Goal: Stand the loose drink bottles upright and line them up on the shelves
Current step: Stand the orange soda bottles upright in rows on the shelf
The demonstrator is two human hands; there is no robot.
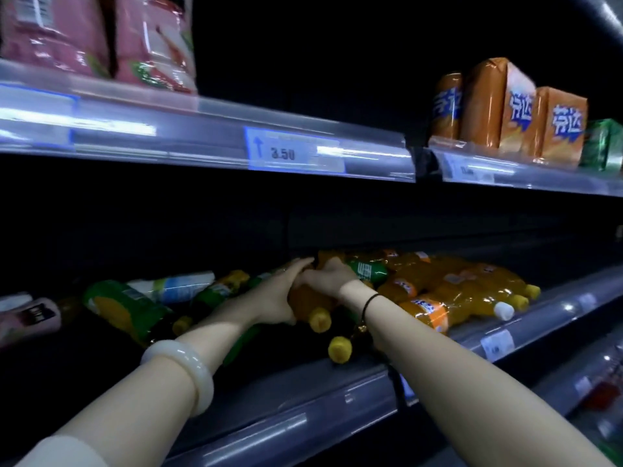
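Lower dark shelf with clear plastic front rail [303,429]: holds loose drink bottles, all lying on their sides.

Left hand [276,291], white bangle on the wrist: wrapped around an orange soda bottle with a yellow cap [312,306], which lies cap toward the shelf's front edge. Right hand [328,276], thin black band at the wrist: laid over the same bottle's far end, fingers curled down; how firmly it grips cannot be told.

Second yellow cap [339,348]: just inside the front rail, below the held bottle; its body is lost in shadow.

Heap of orange soda bottles with orange labels [448,291]: right of the hands, piled against one another, caps pointing right and forward, close to the rail. One green-labelled bottle [365,269] lies against the right hand.

Green bottles with yellow caps [128,308] and a white-and-blue bottle [175,288]: left of the hands, lying flat. Front strip of shelf before them is bare and dark.

Upper shelf with a blue price tag reading 3.50 [293,151]: pink packs [101,35] stand at left, orange cartons [512,112] at right, a wide dark gap between.
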